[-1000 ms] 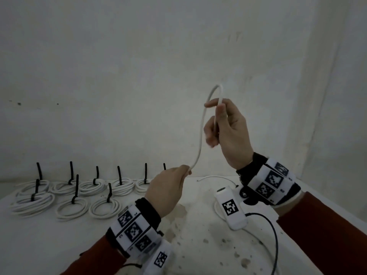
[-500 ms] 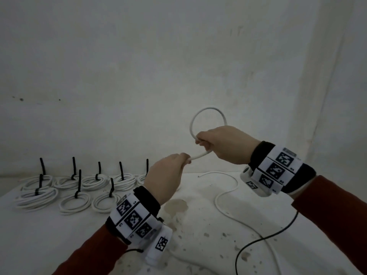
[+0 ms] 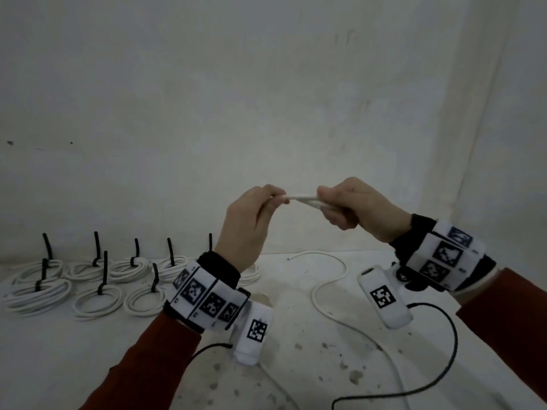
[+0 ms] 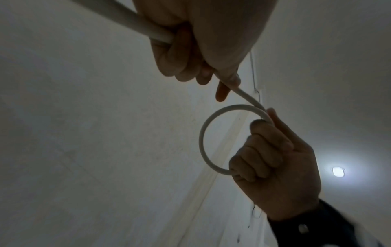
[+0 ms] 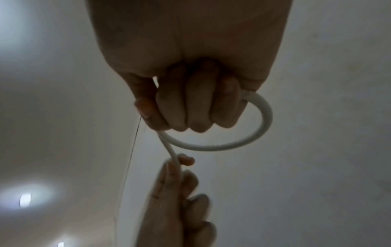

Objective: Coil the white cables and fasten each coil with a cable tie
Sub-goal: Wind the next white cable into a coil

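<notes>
Both my arms raised in front of me, rust-red sleeves, marker bands on wrists. My left hand [image 3: 251, 223] is curled, thumb and fingers pinching the thin white round cable [image 3: 302, 199]. My right hand [image 3: 359, 207] is fisted knuckles-up, fingers [image 5: 196, 107] wrapped round a loop of that cable. Hands near, not touching.
</notes>
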A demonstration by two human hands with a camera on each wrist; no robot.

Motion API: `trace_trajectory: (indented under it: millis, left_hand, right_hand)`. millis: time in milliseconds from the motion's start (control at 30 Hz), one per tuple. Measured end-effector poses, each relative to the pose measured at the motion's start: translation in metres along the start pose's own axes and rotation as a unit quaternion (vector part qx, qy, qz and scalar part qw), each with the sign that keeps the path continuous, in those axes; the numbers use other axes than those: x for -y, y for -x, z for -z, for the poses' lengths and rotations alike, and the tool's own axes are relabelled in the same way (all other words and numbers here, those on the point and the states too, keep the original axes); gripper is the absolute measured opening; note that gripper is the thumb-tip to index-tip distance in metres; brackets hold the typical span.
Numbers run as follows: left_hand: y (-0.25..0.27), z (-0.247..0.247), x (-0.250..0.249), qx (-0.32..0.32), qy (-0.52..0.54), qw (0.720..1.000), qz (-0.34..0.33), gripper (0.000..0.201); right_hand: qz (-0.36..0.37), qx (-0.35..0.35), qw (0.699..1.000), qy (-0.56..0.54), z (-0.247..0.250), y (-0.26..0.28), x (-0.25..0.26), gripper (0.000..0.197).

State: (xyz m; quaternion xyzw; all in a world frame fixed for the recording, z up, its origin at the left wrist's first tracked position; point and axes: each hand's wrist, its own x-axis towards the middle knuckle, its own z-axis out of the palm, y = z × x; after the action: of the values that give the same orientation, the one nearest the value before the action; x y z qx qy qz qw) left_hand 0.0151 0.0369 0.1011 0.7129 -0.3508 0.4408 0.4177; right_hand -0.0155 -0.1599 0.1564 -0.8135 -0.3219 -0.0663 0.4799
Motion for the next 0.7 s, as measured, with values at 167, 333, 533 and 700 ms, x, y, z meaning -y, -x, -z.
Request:
trace_trajectory:
  millis: [167,333,533,700]
  left_hand:
    - [-0.003,-0.016,-0.003,0.011,0.169,0.979,0.116,0.024]
    - [0.006,-0.038,-0.006,-0.02,0.14,0.983,0.114,0.025]
    - [0.014,-0.044,-0.003,-0.009,0.064,0.993,0.096,0.029]
    - [0.02,-0.041,0.009,0.062,-0.057,0.993,0.08,0.03]
  right_hand:
    - [-0.015,-0.01,0.945,-0.327,0.01,0.007,0.013,0.048]
    - [0.061,0.034,0.865,-0.498,0.024,0.006,0.02,0.04]
    - [0.137,-0.08,0.818,-0.553,0.018,-0.002,0.029,0.039]
    - [0.199,-0.136,0.8,-0.55,0.013,-0.018,0.022,0.033]
